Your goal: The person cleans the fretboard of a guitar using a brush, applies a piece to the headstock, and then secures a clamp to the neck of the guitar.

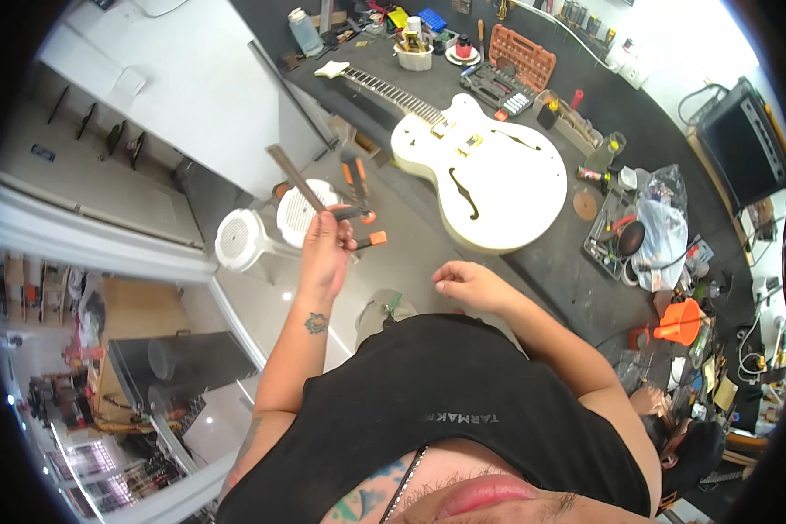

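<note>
My left hand [325, 243] is raised in front of me, closed around a bar clamp [295, 177]. The clamp's flat metal bar slants up and away to the left, and its black and orange handle and jaws stick out to the right of my fingers. Lower and to the right, my right hand [470, 284] hovers before my waist with fingers curled in and nothing visible in them. Beyond it, a white hollow-body guitar [515, 188] with f-shaped holes lies face up on the dark workbench [550, 279], its neck pointing to the far left. Neither hand touches the guitar.
Two white stools [242, 237] stand left, beyond my left hand. Behind the guitar are a socket set [502, 86], its orange case [522, 54] and a white tub [413, 59] of tools. Plastic bags [661, 231] and an orange container [679, 321] crowd the bench's right.
</note>
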Available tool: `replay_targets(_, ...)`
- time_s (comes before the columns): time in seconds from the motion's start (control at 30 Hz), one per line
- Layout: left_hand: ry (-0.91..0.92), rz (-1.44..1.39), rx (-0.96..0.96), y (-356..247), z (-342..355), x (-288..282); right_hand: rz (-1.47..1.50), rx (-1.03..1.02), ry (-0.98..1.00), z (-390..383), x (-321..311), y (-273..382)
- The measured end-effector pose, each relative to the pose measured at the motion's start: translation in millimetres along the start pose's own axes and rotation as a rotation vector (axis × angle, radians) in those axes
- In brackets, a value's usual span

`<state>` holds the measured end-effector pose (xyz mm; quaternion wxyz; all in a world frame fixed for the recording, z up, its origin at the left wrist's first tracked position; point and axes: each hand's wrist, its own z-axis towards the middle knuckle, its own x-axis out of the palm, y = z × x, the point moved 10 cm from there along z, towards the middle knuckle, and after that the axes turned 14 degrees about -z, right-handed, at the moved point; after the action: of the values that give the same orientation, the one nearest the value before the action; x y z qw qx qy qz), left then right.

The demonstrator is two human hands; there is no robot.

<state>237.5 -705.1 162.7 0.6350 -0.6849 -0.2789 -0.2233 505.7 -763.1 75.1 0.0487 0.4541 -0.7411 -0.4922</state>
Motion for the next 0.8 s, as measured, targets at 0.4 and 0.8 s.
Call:
replay_targets(0.4, 0.552, 0.128, -0.357, 40.8, 413.7, 31.8, 0.696, 0.091, -0.184, 203.4, -5.4, -28.6)
replay_targets(0.8, 0.744, 0.123, -0.557, 79.0, 471.4, 39.5, 1.433, -0.112, -0.693, 422.2, -11.9, -27.8)
